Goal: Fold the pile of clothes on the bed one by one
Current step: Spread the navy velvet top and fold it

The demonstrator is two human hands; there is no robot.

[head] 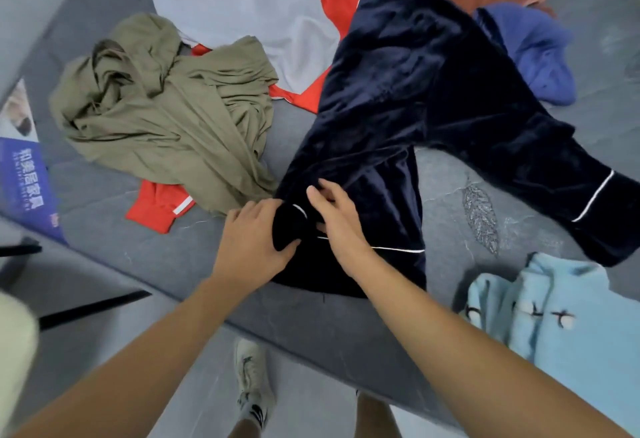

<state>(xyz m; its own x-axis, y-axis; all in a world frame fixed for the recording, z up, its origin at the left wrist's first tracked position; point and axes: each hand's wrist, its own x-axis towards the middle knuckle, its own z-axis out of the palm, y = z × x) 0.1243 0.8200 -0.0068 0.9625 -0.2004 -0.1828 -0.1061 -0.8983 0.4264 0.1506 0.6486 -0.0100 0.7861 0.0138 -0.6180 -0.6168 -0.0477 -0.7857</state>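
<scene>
the dark navy velvety garment with white piping (408, 98) lies sprawled across the grey bed (346, 333), its bunched lower end at the near edge. to fold it well, the bunch probably wants freeing and the cloth spreading flat first, piped hems lined up before any crease. the left hand (254, 240) grips a rolled wad of the navy cloth, fingers (239, 216) curled round it. the right hand (334, 214) lies just beside it, on top of the fabric, fingers curled and pinching at the piped edge.
</scene>
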